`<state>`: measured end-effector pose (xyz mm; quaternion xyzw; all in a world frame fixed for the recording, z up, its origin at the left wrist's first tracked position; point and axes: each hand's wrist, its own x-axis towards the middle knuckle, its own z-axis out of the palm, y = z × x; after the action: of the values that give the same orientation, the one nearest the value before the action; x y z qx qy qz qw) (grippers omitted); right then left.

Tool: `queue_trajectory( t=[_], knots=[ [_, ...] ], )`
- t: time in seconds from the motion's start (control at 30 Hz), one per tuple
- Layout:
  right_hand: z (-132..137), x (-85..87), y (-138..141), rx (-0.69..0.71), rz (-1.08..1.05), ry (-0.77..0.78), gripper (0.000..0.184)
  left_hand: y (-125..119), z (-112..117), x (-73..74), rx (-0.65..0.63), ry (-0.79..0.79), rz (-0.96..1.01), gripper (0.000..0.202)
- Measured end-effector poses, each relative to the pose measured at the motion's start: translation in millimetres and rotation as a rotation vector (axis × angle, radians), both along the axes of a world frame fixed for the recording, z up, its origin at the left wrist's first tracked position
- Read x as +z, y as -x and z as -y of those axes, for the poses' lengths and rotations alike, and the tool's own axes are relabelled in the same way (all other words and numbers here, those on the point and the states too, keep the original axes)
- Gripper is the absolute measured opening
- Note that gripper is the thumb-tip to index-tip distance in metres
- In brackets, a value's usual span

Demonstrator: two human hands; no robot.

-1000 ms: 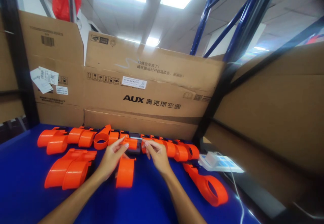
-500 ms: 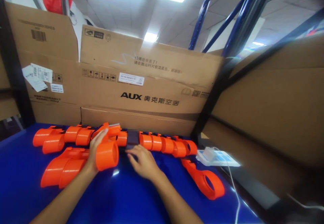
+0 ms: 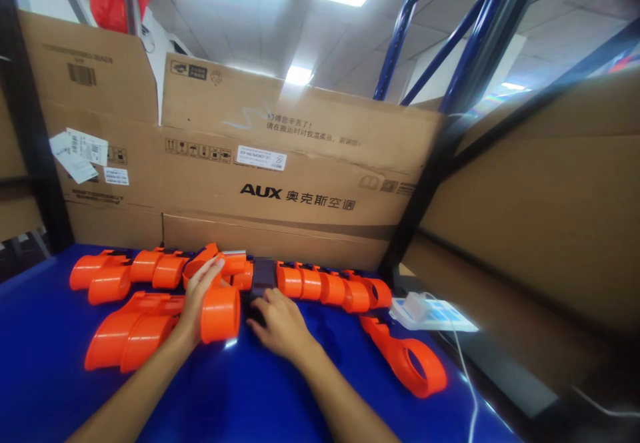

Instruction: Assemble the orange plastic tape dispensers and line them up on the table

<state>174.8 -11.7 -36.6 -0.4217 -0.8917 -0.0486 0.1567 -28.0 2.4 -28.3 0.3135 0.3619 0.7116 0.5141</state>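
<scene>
My left hand (image 3: 197,299) grips an orange plastic tube part (image 3: 221,314), lifted with its round end facing me, just above the blue table (image 3: 260,396). My right hand (image 3: 280,323) rests knuckles-up on the table with its fingers curled onto a small black block (image 3: 263,277). That block sits in the middle of a row of orange parts (image 3: 327,286) lined up along the cardboard wall.
More orange parts lie at the left (image 3: 133,333) and back left (image 3: 113,275). A looped orange piece (image 3: 407,359) lies at the right. A white charger with a cable (image 3: 425,311) sits beyond it. Cardboard boxes (image 3: 280,176) wall the back and right.
My left hand picked the orange tube part up off the table and turned its round end toward me. My right hand left the row and settled flat by the black block.
</scene>
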Motion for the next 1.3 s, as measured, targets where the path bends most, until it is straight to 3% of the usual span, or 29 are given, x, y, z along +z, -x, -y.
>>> queue_trajectory(
  t=[0.2, 0.3, 0.43, 0.6, 0.9, 1.13, 1.2, 1.3],
  knots=[
    [0, 3.0, -12, -0.049, -0.057, 0.035, 0.016, -12, 7, -3.3, -0.076, -0.025, -0.174, 0.067],
    [-3, 9.6, -20, -0.103, -0.322, 0.061, 0.019, -19, 11, -4.4, -0.153, -0.047, -0.214, 0.075],
    [-5, 18.8, -26, -0.082, -0.651, -0.007, 0.027, -27, 14, -7.4, -0.209, -0.105, -0.328, 0.068],
    [1, 25.4, -24, 0.076, -0.673, -0.121, 0.033, -32, 16, -11.6, -0.263, -0.151, -0.429, 0.063],
    [2, 21.0, -20, 0.105, -0.695, -0.119, 0.026, -34, 17, -10.7, -0.322, -0.155, -0.441, 0.062],
    [1, 31.6, -28, 0.105, -0.750, 0.094, 0.033, -36, 25, -4.6, -0.385, -0.093, -0.360, 0.066],
    [-2, 38.8, -43, 0.064, -0.832, 0.182, 0.029, -35, 26, -2.3, -0.382, -0.044, -0.280, 0.071],
    [-7, 48.4, -76, -0.045, -0.849, 0.282, 0.038, -34, 27, 0.5, -0.403, 0.024, -0.208, 0.079]
  ],
)
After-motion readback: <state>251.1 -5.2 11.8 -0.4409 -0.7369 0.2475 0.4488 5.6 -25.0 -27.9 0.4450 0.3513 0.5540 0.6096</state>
